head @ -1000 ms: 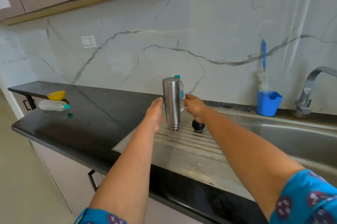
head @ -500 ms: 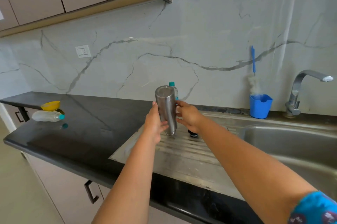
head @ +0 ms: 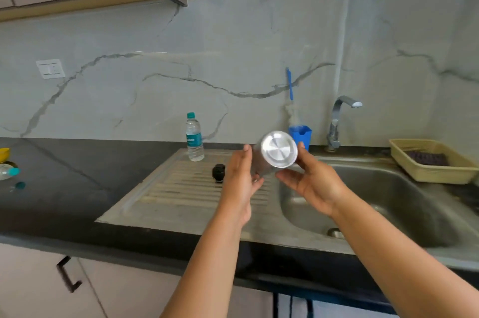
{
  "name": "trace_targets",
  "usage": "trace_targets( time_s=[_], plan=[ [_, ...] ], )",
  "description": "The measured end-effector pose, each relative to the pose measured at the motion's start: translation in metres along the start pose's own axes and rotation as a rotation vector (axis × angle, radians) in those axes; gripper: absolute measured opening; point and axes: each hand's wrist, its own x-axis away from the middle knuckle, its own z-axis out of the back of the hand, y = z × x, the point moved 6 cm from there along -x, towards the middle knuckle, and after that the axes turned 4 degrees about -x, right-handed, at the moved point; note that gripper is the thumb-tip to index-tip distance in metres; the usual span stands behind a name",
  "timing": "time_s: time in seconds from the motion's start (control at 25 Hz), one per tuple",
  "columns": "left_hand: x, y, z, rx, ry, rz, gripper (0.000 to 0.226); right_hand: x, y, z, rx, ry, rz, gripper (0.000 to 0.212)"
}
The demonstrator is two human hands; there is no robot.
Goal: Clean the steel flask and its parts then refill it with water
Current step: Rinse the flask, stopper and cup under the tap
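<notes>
Steel flask (head: 277, 153) held off the tabletop (head: 77, 196), tilted so its round bottom faces the camera, between both hands above the near edge of the sink (head: 388, 214). Left hand (head: 239, 185) on the flask's left side, fingers fairly straight, fingertips touching the body. Right hand (head: 315, 186) cupped under and around the right side, fingers curled about the flask, thumb up beside the rim of the base. Black cap (head: 218, 173) left of the left fingers, on the ribbed drainboard (head: 181, 188), apart from the hand. Water bottle (head: 194, 137) with a teal cap farther left and behind, upright on the drainboard's back edge. Blue cup (head: 304, 136) holding a bottle brush (head: 290, 92) just behind the right fingers, tap (head: 339, 118) to its right. Beige basket (head: 427, 172) well right of the right hand, beside the sink.
</notes>
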Motion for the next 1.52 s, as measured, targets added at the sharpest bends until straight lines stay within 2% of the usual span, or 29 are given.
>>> trace_targets(
  time_s=[0.2,0.32,0.48,0.6,0.68,0.72,0.8,0.88,1.0,1.04,1.2,1.28,1.32,1.4,1.44,1.52],
  plan=[
    [-0.013,-0.051,-0.113,-0.040,-0.255,0.160,0.031,0.030,-0.048,0.109,0.055,0.178,0.000,0.043],
    [-0.026,-0.081,-0.166,-0.093,-0.338,0.194,0.030,0.033,-0.061,0.155,0.159,0.179,0.004,0.052],
    [-0.048,-0.109,-0.197,-0.031,-0.414,0.240,0.035,0.019,-0.064,0.202,0.141,0.231,-0.025,0.045],
    [-0.067,-0.133,-0.200,0.057,-0.491,0.329,0.069,-0.004,-0.053,0.227,0.135,0.296,-0.156,0.062],
    [-0.076,-0.147,-0.206,0.023,-0.562,0.371,0.061,-0.020,-0.051,0.237,0.199,0.308,-0.208,0.070],
    [-0.082,-0.153,-0.207,0.018,-0.556,0.378,0.048,-0.028,-0.051,0.241,0.249,0.313,-0.212,0.075],
    [-0.100,-0.160,-0.202,0.062,-0.445,0.407,0.028,-0.045,-0.054,0.248,0.403,0.322,-0.190,0.080],
    [-0.124,-0.166,-0.190,0.071,-0.330,0.417,0.034,-0.060,-0.054,0.254,0.665,0.295,-0.166,0.091],
    [-0.150,-0.177,-0.171,-0.046,-0.257,0.439,0.069,-0.078,-0.050,0.262,1.149,0.173,-0.123,0.103],
    [-0.155,-0.182,-0.166,-0.057,-0.232,0.456,0.074,-0.083,-0.050,0.263,1.286,0.120,-0.104,0.104],
    [-0.167,-0.192,-0.149,0.128,-0.068,0.513,0.047,-0.095,-0.049,0.252,1.602,-0.061,0.031,0.099],
    [-0.172,-0.196,-0.144,0.165,-0.025,0.512,0.040,-0.101,-0.053,0.244,1.691,-0.134,0.078,0.097],
    [-0.173,-0.198,-0.141,0.162,-0.003,0.509,0.036,-0.106,-0.054,0.243,1.699,-0.178,0.007,0.095],
    [-0.174,-0.201,-0.136,0.149,0.041,0.495,0.033,-0.118,-0.057,0.250,1.564,-0.274,-0.312,0.086],
    [-0.174,-0.202,-0.135,0.130,0.058,0.480,0.033,-0.127,-0.062,0.254,1.450,-0.255,-0.402,0.077],
    [-0.174,-0.205,-0.134,0.077,0.074,0.458,0.031,-0.161,-0.080,0.269,1.333,-0.027,-0.326,0.060]
  ],
)
